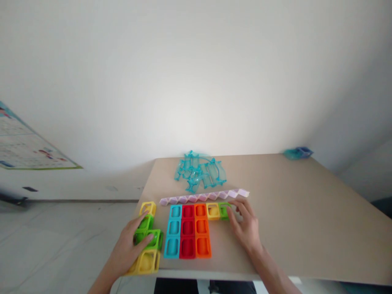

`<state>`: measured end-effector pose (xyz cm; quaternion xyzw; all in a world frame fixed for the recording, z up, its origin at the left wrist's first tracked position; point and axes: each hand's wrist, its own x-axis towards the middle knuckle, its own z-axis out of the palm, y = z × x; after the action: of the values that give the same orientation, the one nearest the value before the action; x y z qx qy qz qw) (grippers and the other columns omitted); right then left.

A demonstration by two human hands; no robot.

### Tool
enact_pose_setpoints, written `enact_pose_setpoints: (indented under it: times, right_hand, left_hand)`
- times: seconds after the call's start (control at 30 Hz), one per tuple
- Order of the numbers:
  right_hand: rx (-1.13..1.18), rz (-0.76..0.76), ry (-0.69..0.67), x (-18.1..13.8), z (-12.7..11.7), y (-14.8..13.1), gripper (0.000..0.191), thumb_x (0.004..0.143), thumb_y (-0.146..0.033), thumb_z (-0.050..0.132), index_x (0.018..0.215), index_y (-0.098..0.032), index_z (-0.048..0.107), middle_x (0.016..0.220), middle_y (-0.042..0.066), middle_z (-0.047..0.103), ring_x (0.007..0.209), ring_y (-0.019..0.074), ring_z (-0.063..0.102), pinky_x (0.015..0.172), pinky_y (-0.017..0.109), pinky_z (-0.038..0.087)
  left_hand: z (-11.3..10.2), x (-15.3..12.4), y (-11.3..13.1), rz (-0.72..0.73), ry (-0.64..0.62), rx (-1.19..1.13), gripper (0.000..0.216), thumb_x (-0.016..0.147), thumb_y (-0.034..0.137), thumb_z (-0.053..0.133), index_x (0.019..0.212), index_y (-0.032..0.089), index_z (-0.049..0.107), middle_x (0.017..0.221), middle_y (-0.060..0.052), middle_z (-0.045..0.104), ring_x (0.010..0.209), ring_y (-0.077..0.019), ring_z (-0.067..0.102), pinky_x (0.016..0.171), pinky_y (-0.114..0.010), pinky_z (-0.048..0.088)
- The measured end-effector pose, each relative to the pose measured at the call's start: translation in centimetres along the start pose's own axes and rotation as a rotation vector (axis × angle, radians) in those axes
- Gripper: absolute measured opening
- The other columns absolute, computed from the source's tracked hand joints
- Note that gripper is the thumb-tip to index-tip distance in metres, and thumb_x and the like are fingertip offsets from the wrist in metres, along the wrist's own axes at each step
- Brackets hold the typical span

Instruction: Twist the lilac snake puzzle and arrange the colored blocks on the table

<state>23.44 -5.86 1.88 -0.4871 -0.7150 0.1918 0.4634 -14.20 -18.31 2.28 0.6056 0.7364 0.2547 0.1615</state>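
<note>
Colourful hollow cube blocks lie on a tan table. A blue column, a red column and an orange column sit side by side. To their right at the top are a yellow cube and a green cube. My right hand pinches the green cube with thumb and fingers. My left hand rests curled over a cluster of green cubes and yellow cubes at the table's left front corner.
A lilac zigzag strip lies just behind the cube rows. A pile of clear teal track pieces sits farther back. A small teal and blue object is at the far right corner. A poster is on the left.
</note>
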Motion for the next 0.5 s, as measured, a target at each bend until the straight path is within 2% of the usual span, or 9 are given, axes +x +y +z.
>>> enact_pose_setpoints:
  times: [0.07, 0.1, 0.17, 0.2, 0.27, 0.37, 0.43, 0.5]
  right_hand:
    - [0.018, -0.128, 0.008, -0.7, -0.2, -1.5, 0.012, 0.093, -0.023, 0.054, 0.100, -0.021, 0.063, 0.099, 0.010, 0.062, 0.091, 0.0243, 0.060, 0.078, 0.038, 0.052]
    - [0.031, -0.191, -0.034, -1.1, -0.3, -2.6, 0.013, 0.092, -0.019, 0.054, 0.100, -0.021, 0.063, 0.097, 0.009, 0.063, 0.093, 0.0246, 0.060, 0.079, 0.038, 0.052]
    - [0.035, -0.278, -0.212, -2.2, 0.0, -5.3, 0.021, 0.090, -0.016, 0.053, 0.108, -0.020, 0.063, 0.101, 0.010, 0.065, 0.096, 0.0249, 0.059, 0.084, 0.041, 0.051]
    - [0.021, -0.308, -0.319, -2.8, 0.3, -6.7, 0.027, 0.090, -0.016, 0.053, 0.114, -0.020, 0.062, 0.107, 0.010, 0.065, 0.102, 0.0258, 0.058, 0.090, 0.044, 0.050]
    - [-0.044, -0.337, -0.526, -3.9, 1.4, -9.2, 0.043, 0.088, -0.025, 0.059, 0.130, -0.023, 0.056, 0.129, 0.010, 0.060, 0.122, 0.0310, 0.050, 0.104, 0.053, 0.041]
    - [-0.110, -0.375, -0.733, -5.0, 3.6, -11.1, 0.069, 0.084, -0.044, 0.066, 0.146, -0.029, 0.040, 0.153, 0.007, 0.041, 0.140, 0.0381, 0.031, 0.113, 0.064, 0.026]
    - [-0.171, -0.369, -0.770, -5.3, 4.9, -11.2, 0.072, 0.086, -0.048, 0.064, 0.149, -0.028, 0.035, 0.155, 0.008, 0.038, 0.142, 0.0399, 0.028, 0.114, 0.068, 0.020]
    - [-0.233, -0.357, -0.752, -5.4, 5.7, -10.8, 0.064, 0.090, -0.045, 0.059, 0.148, -0.028, 0.037, 0.153, 0.009, 0.042, 0.140, 0.0398, 0.032, 0.114, 0.069, 0.017]
  left_hand:
    - [0.0, -0.1, 0.3, 0.028, 0.067, 0.064, 0.060, 0.083, 0.050, 0.061, 0.134, 0.020, 0.056, 0.132, -0.015, 0.059, 0.124, -0.0328, 0.054, 0.108, -0.055, 0.040]
    - [-0.1, -0.1, 0.8, 0.061, 0.108, 0.090, 0.055, 0.083, 0.048, 0.061, 0.131, 0.022, 0.060, 0.132, -0.014, 0.058, 0.124, -0.0335, 0.053, 0.108, -0.057, 0.039]
    - [-0.4, 0.1, 2.7, 0.171, 0.148, 0.101, 0.041, 0.089, 0.041, 0.054, 0.126, 0.025, 0.064, 0.138, -0.012, 0.054, 0.130, -0.0320, 0.048, 0.110, -0.056, 0.037]
    - [-0.5, 0.3, 4.1, 0.237, 0.130, 0.083, 0.036, 0.093, 0.035, 0.049, 0.125, 0.027, 0.065, 0.142, -0.010, 0.052, 0.134, -0.0294, 0.044, 0.112, -0.053, 0.036]
    - [-0.6, 1.1, 7.4, 0.357, 0.004, 0.046, 0.037, 0.097, 0.027, 0.042, 0.127, 0.030, 0.064, 0.147, -0.004, 0.049, 0.142, -0.0254, 0.034, 0.117, -0.049, 0.030]
    - [-0.3, 3.0, 12.3, 0.418, -0.356, -0.044, 0.045, 0.100, 0.024, 0.034, 0.141, 0.032, 0.051, 0.153, 0.001, 0.043, 0.148, -0.0216, 0.024, 0.121, -0.045, 0.024]
    - [0.3, 4.2, 14.6, 0.396, -0.579, -0.095, 0.048, 0.100, 0.024, 0.032, 0.146, 0.034, 0.042, 0.156, 0.005, 0.038, 0.149, -0.0216, 0.020, 0.122, -0.045, 0.020]
    - [1.1, 5.2, 16.0, 0.384, -0.709, -0.085, 0.050, 0.100, 0.027, 0.033, 0.149, 0.034, 0.035, 0.158, 0.006, 0.033, 0.150, -0.0235, 0.016, 0.122, -0.048, 0.015]
